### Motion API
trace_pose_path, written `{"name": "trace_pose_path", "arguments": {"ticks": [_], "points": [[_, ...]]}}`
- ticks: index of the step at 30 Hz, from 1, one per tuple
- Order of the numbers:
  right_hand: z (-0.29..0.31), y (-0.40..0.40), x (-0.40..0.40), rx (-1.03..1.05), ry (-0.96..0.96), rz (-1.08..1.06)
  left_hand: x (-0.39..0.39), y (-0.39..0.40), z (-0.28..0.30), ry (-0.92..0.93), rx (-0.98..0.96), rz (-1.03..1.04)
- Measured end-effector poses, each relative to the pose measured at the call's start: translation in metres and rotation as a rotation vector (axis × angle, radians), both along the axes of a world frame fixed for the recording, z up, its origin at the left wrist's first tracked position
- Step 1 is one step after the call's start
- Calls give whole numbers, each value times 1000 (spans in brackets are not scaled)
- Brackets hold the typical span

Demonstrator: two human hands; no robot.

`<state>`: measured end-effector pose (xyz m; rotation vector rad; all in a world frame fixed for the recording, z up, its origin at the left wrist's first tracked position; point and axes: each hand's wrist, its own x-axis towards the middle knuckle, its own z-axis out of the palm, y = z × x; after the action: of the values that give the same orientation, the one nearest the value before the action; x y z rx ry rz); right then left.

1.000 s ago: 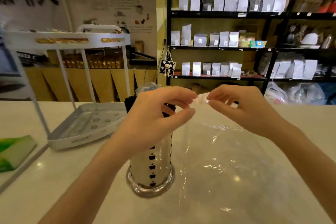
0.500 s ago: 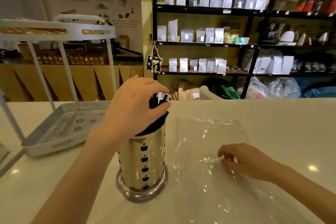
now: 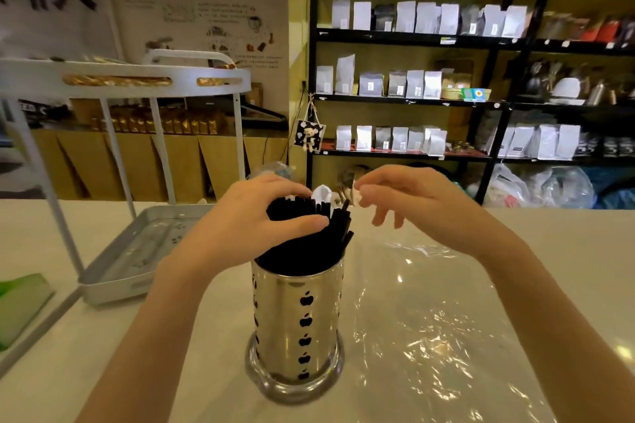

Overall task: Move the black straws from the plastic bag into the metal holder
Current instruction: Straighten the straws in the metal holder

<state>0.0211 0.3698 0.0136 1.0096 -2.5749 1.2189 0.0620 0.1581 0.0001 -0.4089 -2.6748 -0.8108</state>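
A bundle of black straws (image 3: 309, 233) stands in the shiny metal holder (image 3: 297, 326), which has apple-shaped cutouts and sits on the pale counter. My left hand (image 3: 247, 220) is wrapped around the tops of the straws. A small white paper piece (image 3: 322, 193) sticks up at the bundle's top. My right hand (image 3: 409, 203) hovers just right of the straw tops, thumb and forefinger pinching a small white scrap (image 3: 360, 196). The clear plastic bag (image 3: 436, 330) lies flat and crinkled on the counter to the right of the holder.
A white two-tier rack (image 3: 130, 271) stands on the counter at the left, its lower tray close to the holder. A green object (image 3: 20, 306) lies at the far left edge. Black shelves (image 3: 446, 96) with pouches fill the background.
My right hand has risen from the flat bag to the straw tops and pinches a white scrap. My left hand still grips the straws in the holder.
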Motion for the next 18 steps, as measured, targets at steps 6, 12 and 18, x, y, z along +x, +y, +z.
{"name": "trace_pose_path", "arguments": {"ticks": [6, 12, 18], "points": [[-3, -23, -4, 35, 25, -36, -1, -3, -3, 6, 59, -70], [-16, -29, -4, -69, 115, -43, -7, 1, -7, 71, 41, -75], [0, -17, 6, -626, 215, 13, -9, 5, -8, 99, 30, -94]]}}
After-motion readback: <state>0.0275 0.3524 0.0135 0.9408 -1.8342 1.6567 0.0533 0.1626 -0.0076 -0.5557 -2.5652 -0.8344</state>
